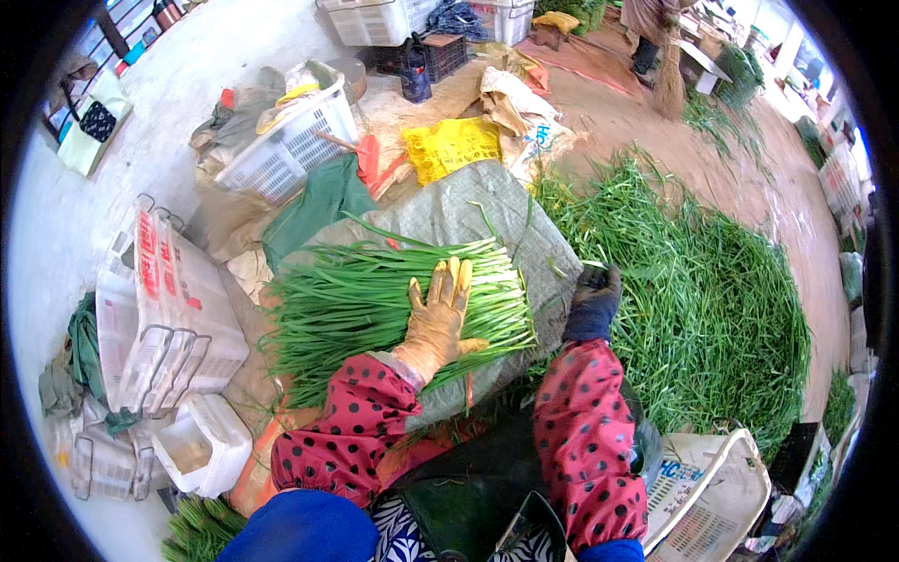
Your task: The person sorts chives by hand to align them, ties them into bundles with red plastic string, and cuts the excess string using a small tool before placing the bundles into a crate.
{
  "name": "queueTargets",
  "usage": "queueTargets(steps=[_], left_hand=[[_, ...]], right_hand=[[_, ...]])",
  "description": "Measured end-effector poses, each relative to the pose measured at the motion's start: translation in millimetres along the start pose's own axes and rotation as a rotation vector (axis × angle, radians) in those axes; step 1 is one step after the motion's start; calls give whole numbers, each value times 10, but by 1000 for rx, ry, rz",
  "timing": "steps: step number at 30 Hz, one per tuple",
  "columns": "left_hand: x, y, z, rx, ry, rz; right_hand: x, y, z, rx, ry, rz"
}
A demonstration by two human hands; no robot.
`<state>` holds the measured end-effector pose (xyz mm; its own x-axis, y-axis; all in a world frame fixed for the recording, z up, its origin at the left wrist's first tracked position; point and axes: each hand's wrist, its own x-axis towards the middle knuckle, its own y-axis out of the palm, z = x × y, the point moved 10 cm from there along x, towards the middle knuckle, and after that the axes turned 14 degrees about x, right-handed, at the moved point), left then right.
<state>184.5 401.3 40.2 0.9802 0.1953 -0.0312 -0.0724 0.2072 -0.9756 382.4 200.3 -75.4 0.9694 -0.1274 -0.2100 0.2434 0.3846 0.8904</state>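
A thick layer of green garlic chives (351, 302) lies on a grey woven sheet (555, 242), pale stalk ends to the right and leaves to the left. My left hand (439, 316), in a tan glove, rests flat across the stalks with its fingers spread. Beyond the sheet's right edge is my right hand (593, 298), in a dark blue glove, its fingers closed on what looks like a thin chive stalk (595, 264). Both forearms wear red sleeves with black dots. The right palm is hidden. Strips of red tape (469, 390) show by the chives.
A large heap of loose green leaves (709, 302) spreads on the right. White plastic crates (189, 309) stand at left, near a foam box (204, 446). Another crate (709, 492) is at lower right. Behind the sheet lie a yellow sack (453, 149) and a rag-filled basket (295, 140). A person holds a broom (669, 81).
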Motion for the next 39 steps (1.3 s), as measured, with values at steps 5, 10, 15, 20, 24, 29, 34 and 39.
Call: queueTargets(steps=[5, 10, 15, 20, 24, 29, 34, 39], left_hand=[[-6, 140, 19, 32, 12, 91], [-22, 124, -17, 83, 51, 135], [-23, 126, -37, 107, 54, 129], [11, 233, -74, 142, 42, 135], [-42, 156, -25, 101, 24, 117], [-18, 82, -129, 13, 82, 84], [-115, 113, -50, 135, 118, 196], [-53, 134, -95, 314, 123, 222]], right_hand=[[-605, 530, -124, -718, 300, 240], [-1400, 1331, -640, -1568, -303, 1302], [-1326, 1244, -713, -1621, -392, 1236], [-313, 515, -76, -1102, -180, 478], [-325, -82, 335, -235, 185, -180], [-1292, 172, -141, -1274, 589, 831], [-2075, 373, -747, -1621, 388, 1322], [-1967, 506, -794, -1448, 113, 1230]])
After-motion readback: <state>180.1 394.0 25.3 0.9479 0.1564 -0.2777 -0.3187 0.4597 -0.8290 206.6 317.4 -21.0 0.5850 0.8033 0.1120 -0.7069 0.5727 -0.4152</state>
